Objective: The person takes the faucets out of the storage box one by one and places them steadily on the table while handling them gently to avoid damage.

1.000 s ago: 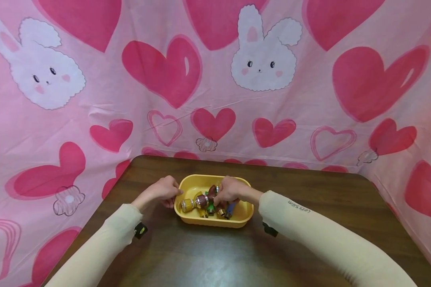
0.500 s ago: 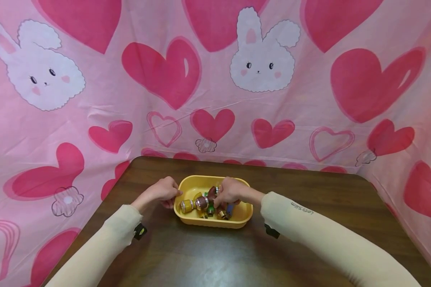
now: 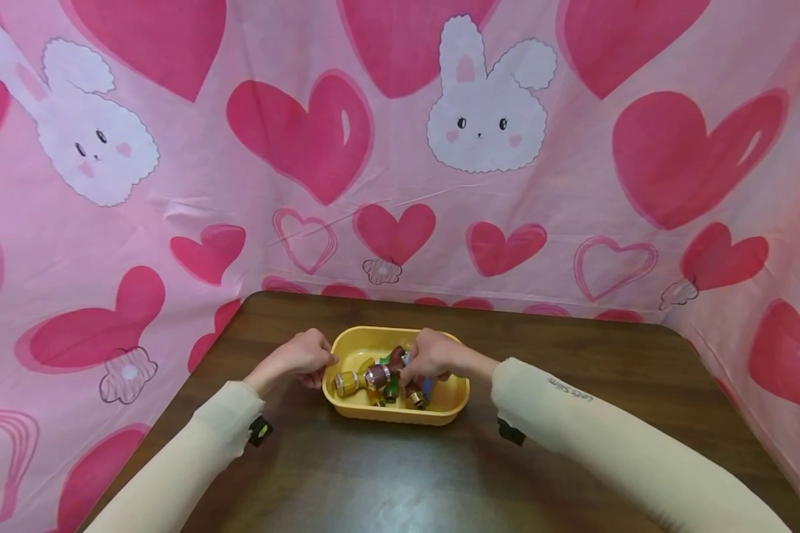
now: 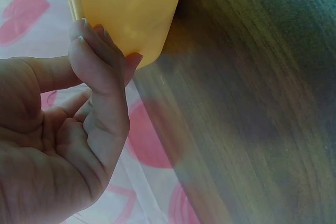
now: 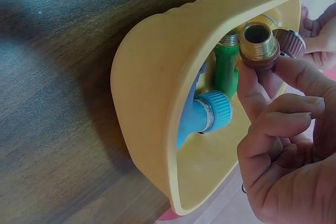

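A yellow plastic tub (image 3: 393, 416) holds several coloured pipe fittings with ribbed collars and threaded metal ends. At its left end, my left hand (image 3: 304, 352) pinches the rim, thumb and fingertips on the wall, as the left wrist view also shows. My right hand (image 3: 430, 355) reaches into the tub and grips a brown fitting (image 5: 259, 51) by its body; its brass threaded mouth faces the right wrist camera. A ribbed brown collar (image 3: 376, 376) shows beside that hand. Close by are a green fitting (image 5: 227, 66), a blue one (image 5: 210, 113) and a yellow one (image 3: 349, 383).
The tub stands on a dark brown wooden table (image 3: 573, 414). Behind and beside the table hangs a pink cloth (image 3: 553, 200) printed with hearts and rabbits.
My right hand and sleeve have shifted slightly to the right, and the brown fitting has moved a little with them. My left hand keeps its hold on the tub.
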A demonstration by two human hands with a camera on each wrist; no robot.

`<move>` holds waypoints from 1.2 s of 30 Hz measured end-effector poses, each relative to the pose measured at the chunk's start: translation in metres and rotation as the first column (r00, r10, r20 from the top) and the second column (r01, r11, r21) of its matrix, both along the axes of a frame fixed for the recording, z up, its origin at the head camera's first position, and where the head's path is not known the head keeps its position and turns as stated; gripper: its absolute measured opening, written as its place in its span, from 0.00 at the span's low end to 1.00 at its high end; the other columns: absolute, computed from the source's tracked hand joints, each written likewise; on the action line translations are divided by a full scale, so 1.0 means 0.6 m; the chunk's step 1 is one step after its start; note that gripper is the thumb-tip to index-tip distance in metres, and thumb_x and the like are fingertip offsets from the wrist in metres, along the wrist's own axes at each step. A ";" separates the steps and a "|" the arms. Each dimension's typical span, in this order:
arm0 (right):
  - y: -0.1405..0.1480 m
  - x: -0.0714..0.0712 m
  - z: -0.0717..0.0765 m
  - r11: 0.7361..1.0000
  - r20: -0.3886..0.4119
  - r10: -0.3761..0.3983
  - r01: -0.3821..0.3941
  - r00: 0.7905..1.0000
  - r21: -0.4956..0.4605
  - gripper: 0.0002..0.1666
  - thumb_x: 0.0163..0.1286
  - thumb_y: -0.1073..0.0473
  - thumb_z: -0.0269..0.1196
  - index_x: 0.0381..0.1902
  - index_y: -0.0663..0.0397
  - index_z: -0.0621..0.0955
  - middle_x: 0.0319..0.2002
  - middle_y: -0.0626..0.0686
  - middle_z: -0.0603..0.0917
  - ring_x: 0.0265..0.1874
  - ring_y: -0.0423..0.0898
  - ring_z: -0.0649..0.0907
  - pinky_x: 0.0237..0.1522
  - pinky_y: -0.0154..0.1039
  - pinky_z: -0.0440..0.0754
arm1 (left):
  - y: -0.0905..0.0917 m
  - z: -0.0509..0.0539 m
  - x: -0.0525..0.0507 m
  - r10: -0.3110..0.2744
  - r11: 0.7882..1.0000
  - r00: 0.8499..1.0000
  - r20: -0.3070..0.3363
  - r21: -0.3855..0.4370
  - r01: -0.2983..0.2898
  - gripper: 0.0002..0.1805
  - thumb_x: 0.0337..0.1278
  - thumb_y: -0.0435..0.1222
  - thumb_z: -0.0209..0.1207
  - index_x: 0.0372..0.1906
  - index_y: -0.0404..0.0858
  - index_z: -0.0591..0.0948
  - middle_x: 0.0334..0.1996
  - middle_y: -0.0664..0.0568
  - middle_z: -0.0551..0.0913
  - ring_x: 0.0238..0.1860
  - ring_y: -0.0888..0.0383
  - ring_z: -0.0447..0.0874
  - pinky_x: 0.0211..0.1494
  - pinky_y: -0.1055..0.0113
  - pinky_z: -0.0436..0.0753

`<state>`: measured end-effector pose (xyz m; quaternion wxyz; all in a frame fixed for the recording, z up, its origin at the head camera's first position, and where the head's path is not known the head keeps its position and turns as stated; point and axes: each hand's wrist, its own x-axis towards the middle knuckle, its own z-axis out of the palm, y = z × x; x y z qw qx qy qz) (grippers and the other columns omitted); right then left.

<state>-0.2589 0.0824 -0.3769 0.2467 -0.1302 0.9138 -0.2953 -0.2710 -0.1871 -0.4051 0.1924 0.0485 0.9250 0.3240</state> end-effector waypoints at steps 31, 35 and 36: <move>0.046 0.001 0.019 0.996 0.031 -0.058 0.060 0.998 -0.071 0.14 0.61 0.62 0.76 0.17 0.60 0.89 0.14 0.50 0.82 0.09 0.37 0.61 0.13 0.32 0.56 | -0.002 0.002 -0.006 -0.011 1.000 1.000 0.016 -0.006 0.011 0.11 0.75 0.33 0.61 0.35 0.32 0.87 0.16 0.46 0.81 0.12 0.60 0.79 0.21 0.66 0.86; 0.053 0.002 0.023 0.996 0.024 -0.065 0.066 0.998 -0.065 0.13 0.61 0.61 0.76 0.18 0.58 0.89 0.17 0.54 0.86 0.09 0.37 0.61 0.14 0.32 0.57 | -0.003 0.001 -0.006 -0.016 1.000 1.000 0.017 -0.009 0.016 0.11 0.75 0.33 0.60 0.36 0.31 0.87 0.16 0.46 0.82 0.13 0.60 0.79 0.21 0.66 0.86; 0.055 0.002 0.023 0.996 0.024 -0.067 0.068 0.997 -0.065 0.13 0.61 0.61 0.76 0.18 0.58 0.89 0.19 0.55 0.87 0.08 0.37 0.61 0.14 0.32 0.57 | -0.003 0.002 -0.006 -0.015 1.000 1.000 0.018 -0.008 0.015 0.11 0.75 0.33 0.60 0.36 0.31 0.87 0.16 0.46 0.82 0.13 0.60 0.79 0.22 0.66 0.86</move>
